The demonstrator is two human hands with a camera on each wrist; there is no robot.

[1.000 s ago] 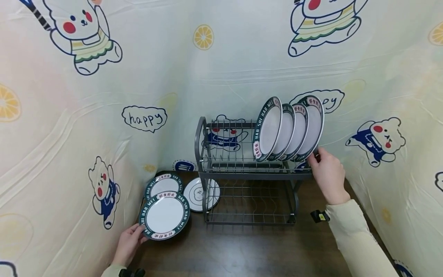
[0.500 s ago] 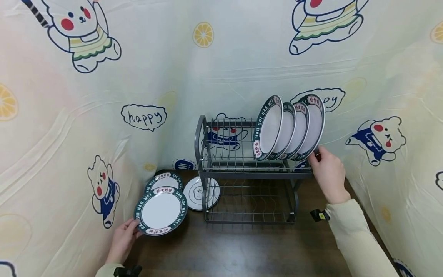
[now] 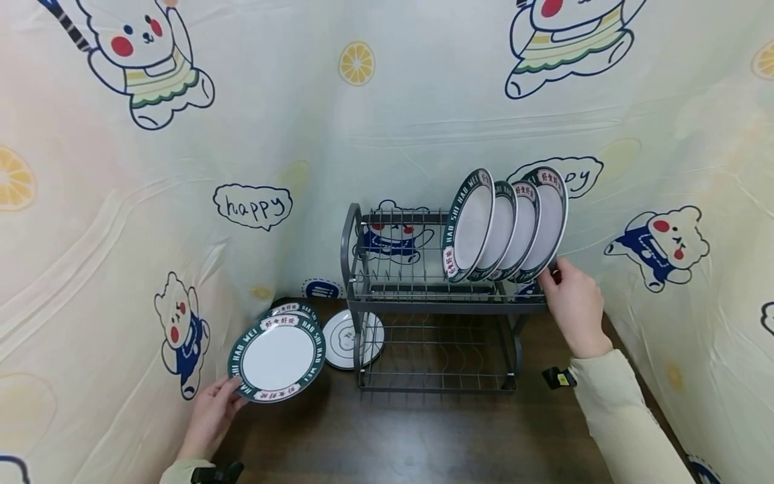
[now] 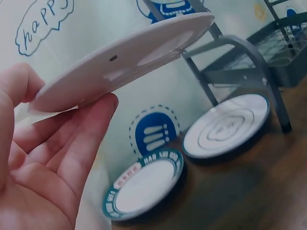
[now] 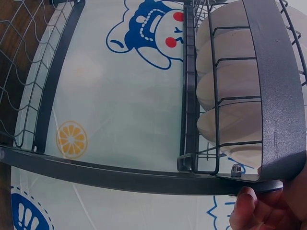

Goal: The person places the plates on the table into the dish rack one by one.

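Low on the left in the head view, my left hand [image 3: 208, 417] pinches the rim of a white plate [image 3: 278, 359] with a green lettered border. In the left wrist view, its pale underside [image 4: 120, 62] shows, raised above the table. My right hand [image 3: 574, 309] grips the right end of the dark grey dish rack [image 3: 447, 308]; in the right wrist view, the fingers [image 5: 247, 203] curl at the frame's bar. Several similar plates [image 3: 471, 232] stand on edge, tilted, in the right part of the upper tier.
Another green-rimmed plate [image 4: 144, 184] lies on the brown table [image 3: 387, 437], partly hidden by the held one in the head view. Beside it, a white plate [image 3: 340, 336] with a line drawing sits against the rack's left leg. A printed cloth [image 3: 363, 134] hangs behind and along both sides.
My left hand has lifted the plate and moved it slightly left and up in the head view, covering more of the plate behind. The right hand has stayed on the rack.
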